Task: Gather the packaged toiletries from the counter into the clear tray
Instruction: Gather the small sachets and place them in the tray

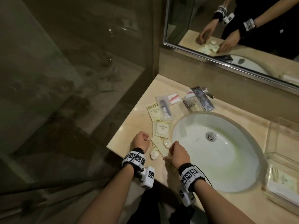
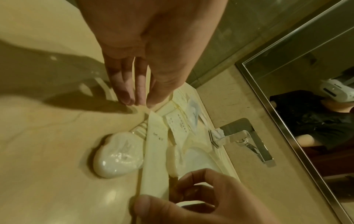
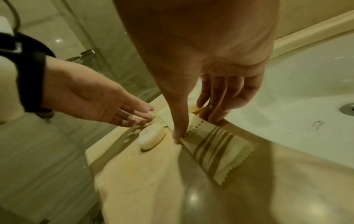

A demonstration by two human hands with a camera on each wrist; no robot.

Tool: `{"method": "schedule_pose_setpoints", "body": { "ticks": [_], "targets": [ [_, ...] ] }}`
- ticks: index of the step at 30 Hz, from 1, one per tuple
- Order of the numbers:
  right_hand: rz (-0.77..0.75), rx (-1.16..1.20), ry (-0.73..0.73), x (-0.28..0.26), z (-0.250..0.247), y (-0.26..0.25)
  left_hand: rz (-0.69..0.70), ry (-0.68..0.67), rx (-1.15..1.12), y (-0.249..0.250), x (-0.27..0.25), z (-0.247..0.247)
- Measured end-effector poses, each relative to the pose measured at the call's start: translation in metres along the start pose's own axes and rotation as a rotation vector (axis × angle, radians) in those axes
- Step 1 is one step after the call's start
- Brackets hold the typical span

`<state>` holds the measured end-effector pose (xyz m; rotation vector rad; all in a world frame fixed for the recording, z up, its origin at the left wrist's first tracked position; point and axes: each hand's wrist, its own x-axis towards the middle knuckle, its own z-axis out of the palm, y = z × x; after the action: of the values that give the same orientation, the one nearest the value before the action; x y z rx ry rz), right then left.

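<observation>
Your right hand [image 3: 210, 91]: thumb and fingers pointed down, pinching the long cream sachet [image 3: 216, 150] by its two edges where it lies flat on the worktop [image 1: 145, 88], beside the rim of the basin [image 1: 226, 159]. The sachet is pale paper with a saw-tooth end, a band of olive stripes and a line of small print.

Your left hand [image 1: 141, 142]: fingers straight and relaxed, holding nothing, tips at or just above the far end of the same sachet; contact cannot be told.

Wrapped soap [image 2: 118, 153], one: white, rounded, in glossy clear film, on the worktop just beside the sachet, near the front edge. A second wrapped soap [image 1: 167, 143] lies on the other side of the sachet, near the basin rim.

Further sachets, two: square sachet [image 1: 162, 128] with small print, beyond your hands; striped sachet [image 1: 152, 111] behind it.

Clear zip bag [image 1: 165, 107], one: holds a small tube and a dark item; overlaps the striped sachet. A red-lined packet [image 1: 174, 97] lies behind it, near the tap [image 1: 199, 98].

Clear tray [image 1: 281, 160]: on the worktop at the far right of the basin, well apart from your hands; one pale packet [image 1: 281, 183] already lies in it.
</observation>
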<state>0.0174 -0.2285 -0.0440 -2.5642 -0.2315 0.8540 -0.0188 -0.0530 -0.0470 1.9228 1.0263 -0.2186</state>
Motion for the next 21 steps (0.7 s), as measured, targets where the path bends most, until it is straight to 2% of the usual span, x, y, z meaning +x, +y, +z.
{"method": "schedule_pose_setpoints", "body": {
  "ticks": [5, 13, 17, 21],
  "targets": [
    [0.064, 0.137, -0.05, 0.003, 0.001, 0.0, -0.015, 0.014, -0.019, 0.003, 0.011, -0.006],
    [0.063, 0.399, -0.12, 0.012, -0.029, 0.005, -0.041, 0.012, -0.05, 0.015, 0.02, -0.003],
    [0.064, 0.493, -0.007, 0.018, -0.05, 0.012, -0.044, -0.04, 0.009, 0.02, 0.021, 0.008],
    [0.052, 0.503, 0.083, 0.022, -0.062, 0.015, 0.0, 0.007, 0.188, 0.027, 0.018, 0.02]
  ]
}}
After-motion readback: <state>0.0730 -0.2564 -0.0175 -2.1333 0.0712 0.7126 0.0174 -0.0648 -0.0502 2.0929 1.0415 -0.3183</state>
